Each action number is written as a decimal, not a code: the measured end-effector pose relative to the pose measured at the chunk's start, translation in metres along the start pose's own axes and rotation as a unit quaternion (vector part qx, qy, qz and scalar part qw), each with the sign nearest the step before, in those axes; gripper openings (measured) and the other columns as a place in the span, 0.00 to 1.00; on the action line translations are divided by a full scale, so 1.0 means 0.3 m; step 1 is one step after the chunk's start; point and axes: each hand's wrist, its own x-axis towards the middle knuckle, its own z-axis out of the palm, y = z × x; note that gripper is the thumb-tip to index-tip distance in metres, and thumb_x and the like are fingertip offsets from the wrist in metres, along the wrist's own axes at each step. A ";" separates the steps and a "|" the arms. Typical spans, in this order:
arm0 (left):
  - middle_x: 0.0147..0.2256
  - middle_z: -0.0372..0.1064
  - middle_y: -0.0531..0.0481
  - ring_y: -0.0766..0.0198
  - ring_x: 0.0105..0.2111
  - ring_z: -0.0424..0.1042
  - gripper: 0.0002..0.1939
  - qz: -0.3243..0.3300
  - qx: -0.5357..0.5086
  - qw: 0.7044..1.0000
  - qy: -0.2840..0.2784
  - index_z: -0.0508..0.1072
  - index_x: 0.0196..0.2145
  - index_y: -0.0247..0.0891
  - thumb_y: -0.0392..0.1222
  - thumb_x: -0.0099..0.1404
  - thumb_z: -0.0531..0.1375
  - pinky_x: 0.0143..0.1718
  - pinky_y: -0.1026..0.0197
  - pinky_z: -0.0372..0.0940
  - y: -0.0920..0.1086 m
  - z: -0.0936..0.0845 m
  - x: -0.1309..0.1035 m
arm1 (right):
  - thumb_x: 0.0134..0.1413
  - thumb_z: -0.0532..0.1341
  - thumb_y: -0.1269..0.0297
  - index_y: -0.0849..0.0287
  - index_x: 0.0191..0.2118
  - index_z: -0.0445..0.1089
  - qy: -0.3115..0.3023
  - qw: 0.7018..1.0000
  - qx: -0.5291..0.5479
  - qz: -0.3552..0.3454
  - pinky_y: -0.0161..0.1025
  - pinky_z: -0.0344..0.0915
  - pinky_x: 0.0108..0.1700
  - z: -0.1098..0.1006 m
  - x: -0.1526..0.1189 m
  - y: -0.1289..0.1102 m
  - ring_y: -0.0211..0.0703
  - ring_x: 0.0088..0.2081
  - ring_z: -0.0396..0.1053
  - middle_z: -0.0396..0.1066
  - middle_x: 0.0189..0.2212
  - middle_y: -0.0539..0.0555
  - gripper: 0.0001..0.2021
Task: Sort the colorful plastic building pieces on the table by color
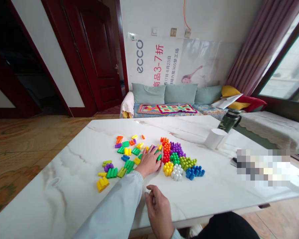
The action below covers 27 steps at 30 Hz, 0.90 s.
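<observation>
My left hand [149, 161] reaches forward with its fingers spread flat over scattered pieces, touching a few green and yellow ones. Left of it lie loose green pieces [112, 173], a yellow piece [103, 184] and a purple piece [109, 167]. To its right, upright pieces stand grouped by colour: red [166, 155], orange [164, 141], purple [177, 149], green [174, 158], light green [188, 162], yellow [167, 168], white [177, 172] and blue [195, 172]. My right hand [158, 209] is near the table's front edge, fingers curled; whether it holds anything is hidden.
The pieces are on a white marble-patterned table [72, 172]. A white cylinder [215, 138] and a dark green flask [229, 120] stand at the back right. A blurred patch [263, 167] covers something at the right. Behind is a sofa with cushions [180, 93].
</observation>
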 end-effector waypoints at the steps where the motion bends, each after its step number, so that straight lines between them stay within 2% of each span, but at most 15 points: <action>1: 0.61 0.61 0.49 0.48 0.62 0.54 0.20 -0.007 0.000 1.000 -0.001 0.70 0.53 0.48 0.42 0.63 0.59 0.62 0.40 0.49 -0.005 0.005 0.010 | 0.64 0.53 0.60 0.59 0.42 0.68 -0.002 1.000 -0.006 -0.001 0.32 0.58 0.23 -0.001 0.000 -0.001 0.39 0.21 0.67 0.67 0.20 0.48 0.11; 6: 0.57 0.63 0.42 0.45 0.58 0.58 0.17 -0.081 0.012 0.997 0.005 0.72 0.51 0.44 0.43 0.65 0.57 0.58 0.41 0.54 -0.057 0.005 0.034 | 0.64 0.51 0.60 0.58 0.42 0.68 -0.012 1.000 -0.028 -0.008 0.33 0.60 0.25 -0.004 -0.001 -0.002 0.41 0.23 0.70 0.72 0.24 0.52 0.11; 9: 0.52 0.66 0.40 0.47 0.54 0.62 0.15 -0.119 0.020 0.993 0.007 0.72 0.50 0.42 0.42 0.66 0.57 0.55 0.45 0.58 -0.100 -0.010 0.041 | 0.65 0.51 0.60 0.58 0.42 0.68 -0.014 0.999 -0.040 -0.014 0.34 0.61 0.26 -0.005 -0.001 -0.007 0.42 0.25 0.72 0.74 0.26 0.53 0.11; 13: 0.45 0.68 0.41 0.52 0.48 0.68 0.13 -0.140 0.022 0.990 0.010 0.74 0.47 0.39 0.36 0.64 0.58 0.49 0.53 0.64 -0.145 -0.031 0.037 | 0.64 0.51 0.61 0.58 0.41 0.68 -0.014 0.998 -0.055 -0.027 0.34 0.62 0.27 -0.007 0.000 -0.015 0.43 0.25 0.73 0.75 0.28 0.54 0.10; 16: 0.48 0.68 0.42 0.54 0.47 0.70 0.16 -0.141 0.018 0.990 0.022 0.74 0.48 0.39 0.31 0.63 0.58 0.48 0.56 0.65 -0.166 -0.047 0.006 | 0.64 0.52 0.61 0.58 0.42 0.68 -0.015 0.997 -0.064 -0.027 0.35 0.62 0.27 -0.006 0.001 -0.017 0.43 0.25 0.73 0.76 0.29 0.54 0.10; 18: 0.51 0.67 0.41 0.53 0.51 0.68 0.17 -0.139 0.017 0.990 0.034 0.74 0.49 0.39 0.30 0.63 0.58 0.52 0.54 0.64 -0.173 -0.060 -0.033 | 0.64 0.52 0.61 0.58 0.42 0.67 -0.015 0.997 -0.066 -0.024 0.35 0.61 0.26 -0.004 0.002 -0.016 0.43 0.24 0.72 0.75 0.28 0.53 0.10; 21: 0.55 0.65 0.40 0.49 0.56 0.65 0.17 -0.133 0.018 0.990 0.047 0.74 0.50 0.40 0.36 0.64 0.60 0.57 0.49 0.60 -0.173 -0.078 -0.121 | 0.64 0.52 0.62 0.58 0.41 0.67 -0.018 0.998 -0.062 -0.022 0.35 0.61 0.26 -0.003 0.005 -0.014 0.42 0.24 0.72 0.75 0.27 0.53 0.09; 25: 0.60 0.58 0.36 0.41 0.61 0.58 0.24 -0.150 0.028 0.985 0.082 0.70 0.56 0.40 0.48 0.64 0.60 0.58 0.39 0.57 -0.147 -0.087 -0.289 | 0.64 0.52 0.64 0.57 0.43 0.67 -0.021 0.999 -0.047 -0.018 0.35 0.63 0.28 -0.001 0.003 -0.011 0.43 0.25 0.73 0.74 0.27 0.52 0.08; 27: 0.63 0.54 0.37 0.39 0.62 0.55 0.27 -0.141 0.020 0.985 0.093 0.67 0.59 0.43 0.50 0.63 0.61 0.59 0.37 0.57 -0.122 -0.085 -0.380 | 0.63 0.53 0.65 0.57 0.44 0.66 -0.015 0.999 -0.033 -0.015 0.35 0.64 0.29 0.001 0.000 -0.008 0.43 0.27 0.73 0.74 0.27 0.52 0.08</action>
